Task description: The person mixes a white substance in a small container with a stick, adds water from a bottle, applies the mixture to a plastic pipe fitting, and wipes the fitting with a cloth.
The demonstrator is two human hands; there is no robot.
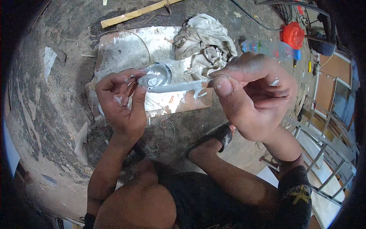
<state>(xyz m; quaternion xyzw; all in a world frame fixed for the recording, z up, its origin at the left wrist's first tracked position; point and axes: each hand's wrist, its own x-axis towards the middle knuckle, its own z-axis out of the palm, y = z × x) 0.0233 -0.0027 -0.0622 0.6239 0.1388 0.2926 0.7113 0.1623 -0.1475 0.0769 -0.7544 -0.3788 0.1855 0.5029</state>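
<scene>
My right hand (259,91) is closed, thumb and index finger pinching one end of a thin flat strip (173,87) smeared with grey-white paste. A curl of paste hangs from the strip near my right fingertips. The strip's other end reaches my left hand (124,101), by the thumb tip. My left thumb and index finger are apart, with white smears on the skin. Just beyond the left fingertips is a round, shiny tin (162,72) with grey-white paste in it. Below both hands lies a paste-stained board (122,49) on the floor.
A crumpled, dirty cloth (204,34) lies at the board's far right. Beyond it are a clear plastic bottle (272,49) with a blue cap and a red plastic bag (292,34). A wooden strip (139,13) lies at the far side. Metal frames (324,152) stand at right.
</scene>
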